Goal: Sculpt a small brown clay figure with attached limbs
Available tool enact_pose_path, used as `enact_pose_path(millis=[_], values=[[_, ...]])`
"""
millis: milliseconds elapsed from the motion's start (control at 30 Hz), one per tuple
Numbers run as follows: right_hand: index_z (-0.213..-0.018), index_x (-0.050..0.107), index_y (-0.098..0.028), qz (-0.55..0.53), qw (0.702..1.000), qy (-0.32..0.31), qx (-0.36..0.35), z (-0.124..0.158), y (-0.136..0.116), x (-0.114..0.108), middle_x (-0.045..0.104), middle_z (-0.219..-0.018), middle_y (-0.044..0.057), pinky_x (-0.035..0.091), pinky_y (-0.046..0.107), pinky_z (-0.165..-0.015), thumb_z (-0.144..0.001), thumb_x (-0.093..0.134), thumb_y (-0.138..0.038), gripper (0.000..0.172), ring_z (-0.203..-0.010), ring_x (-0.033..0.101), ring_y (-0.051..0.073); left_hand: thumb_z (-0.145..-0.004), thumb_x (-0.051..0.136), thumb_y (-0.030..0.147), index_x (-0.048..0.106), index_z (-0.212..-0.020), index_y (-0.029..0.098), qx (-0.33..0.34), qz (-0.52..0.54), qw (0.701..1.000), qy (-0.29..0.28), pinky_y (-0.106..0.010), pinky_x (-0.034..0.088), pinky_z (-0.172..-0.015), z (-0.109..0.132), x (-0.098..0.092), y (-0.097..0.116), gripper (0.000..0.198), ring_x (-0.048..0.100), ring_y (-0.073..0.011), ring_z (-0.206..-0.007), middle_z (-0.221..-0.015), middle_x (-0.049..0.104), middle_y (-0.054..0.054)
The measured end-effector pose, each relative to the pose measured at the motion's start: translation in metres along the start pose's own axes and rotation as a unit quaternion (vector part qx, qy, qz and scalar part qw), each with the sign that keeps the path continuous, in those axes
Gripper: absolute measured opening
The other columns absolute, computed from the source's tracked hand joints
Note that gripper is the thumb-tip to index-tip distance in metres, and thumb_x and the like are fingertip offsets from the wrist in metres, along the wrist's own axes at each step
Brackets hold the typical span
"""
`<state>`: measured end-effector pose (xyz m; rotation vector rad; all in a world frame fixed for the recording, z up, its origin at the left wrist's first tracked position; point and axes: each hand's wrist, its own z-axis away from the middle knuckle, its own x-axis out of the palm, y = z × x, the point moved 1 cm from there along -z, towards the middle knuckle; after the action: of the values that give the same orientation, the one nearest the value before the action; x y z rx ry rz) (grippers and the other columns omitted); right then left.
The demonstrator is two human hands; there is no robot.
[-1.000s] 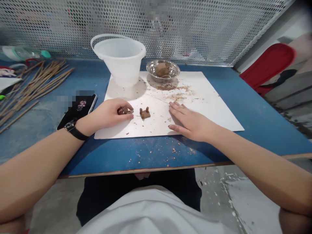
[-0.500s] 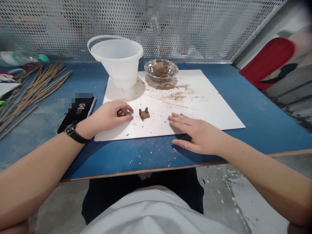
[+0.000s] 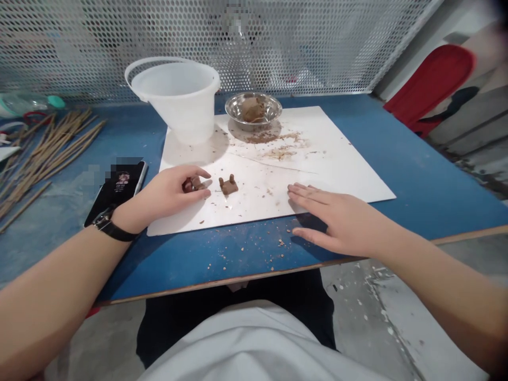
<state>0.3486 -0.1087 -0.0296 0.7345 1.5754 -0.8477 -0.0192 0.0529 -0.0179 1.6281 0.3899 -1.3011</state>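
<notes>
My left hand (image 3: 169, 193) rests on the white board (image 3: 325, 159), its fingers curled around a small brown clay piece (image 3: 192, 184). Just right of it stands a little clay shape with two upright pegs (image 3: 228, 184), free of both hands. My right hand (image 3: 341, 217) lies flat and open, palm down, across the board's front edge and the blue table (image 3: 416, 174), holding nothing. A steel bowl (image 3: 253, 108) with a clay lump sits at the board's far side, next to a white plastic bucket (image 3: 177, 98).
A black phone (image 3: 117, 190) lies left of the board. Thin brown sticks (image 3: 43, 153) are spread at the far left. Clay crumbs dot the board and table front. A perforated metal screen (image 3: 317, 42) closes the back; a red chair (image 3: 431, 87) stands at the right.
My right hand has slid back toward me and to the right, off the board's middle onto its front edge. The left hand keeps hold of its clay piece.
</notes>
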Motion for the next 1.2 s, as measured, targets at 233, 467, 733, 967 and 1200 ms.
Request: enact_pose_path(millis=[233, 467, 733, 967, 1200], values=[[-0.172, 0.050, 0.004, -0.044, 0.999, -0.023, -0.021, -0.042, -0.006, 0.012, 0.047, -0.178, 0.030, 0.039, 0.060, -0.142, -0.113, 0.051, -0.074, 0.098, -0.172, 0.044, 0.043, -0.089, 0.069, 0.060, 0.075, -0.135, 0.017, -0.004, 0.009, 1.000, 0.001, -0.036, 0.051, -0.078, 0.002, -0.001, 0.003, 0.063, 0.061, -0.0199, -0.078, -0.093, 0.072, -0.005], [-0.177, 0.043, 0.000, -0.018, 0.999, -0.035, 0.027, -0.049, 0.028, 0.013, 0.036, -0.184, 0.028, 0.036, 0.070, -0.141, -0.116, 0.039, -0.072, 0.094, -0.175, 0.034, 0.045, -0.087, 0.070, 0.061, 0.074, -0.132, 0.020, -0.015, 0.013, 1.000, -0.009, -0.039, 0.052, -0.081, 0.001, -0.001, 0.003, 0.060, 0.062, -0.0222, -0.081, -0.094, 0.072, -0.006], [-0.173, 0.059, -0.015, -0.056, 0.997, -0.023, -0.044, -0.003, 0.008, -0.006, 0.059, -0.173, 0.021, 0.038, 0.070, -0.141, -0.115, 0.057, -0.063, 0.076, -0.164, 0.057, 0.043, -0.090, 0.067, 0.062, 0.077, -0.128, 0.019, 0.000, -0.014, 1.000, -0.008, -0.039, 0.050, -0.079, 0.001, 0.001, 0.002, 0.058, 0.064, -0.0235, -0.082, -0.095, 0.073, -0.006], [-0.177, 0.041, 0.004, -0.073, 0.996, -0.053, -0.014, -0.053, 0.003, 0.013, 0.037, -0.183, 0.031, 0.030, 0.068, -0.145, -0.114, 0.038, -0.080, 0.105, -0.176, 0.032, 0.044, -0.092, 0.068, 0.061, 0.077, -0.129, 0.019, 0.006, -0.022, 1.000, -0.007, -0.037, 0.050, -0.078, 0.002, 0.000, 0.001, 0.057, 0.064, -0.0222, -0.081, -0.093, 0.072, -0.005], [-0.178, 0.039, 0.003, -0.029, 0.997, -0.057, 0.045, -0.039, 0.019, 0.009, 0.029, -0.185, 0.031, 0.033, 0.073, -0.141, -0.114, 0.038, -0.076, 0.102, -0.176, 0.027, 0.048, -0.092, 0.068, 0.060, 0.078, -0.128, 0.019, 0.005, -0.024, 1.000, -0.009, -0.035, 0.051, -0.078, 0.003, -0.002, 0.004, 0.055, 0.064, -0.0214, -0.081, -0.091, 0.072, -0.004]])
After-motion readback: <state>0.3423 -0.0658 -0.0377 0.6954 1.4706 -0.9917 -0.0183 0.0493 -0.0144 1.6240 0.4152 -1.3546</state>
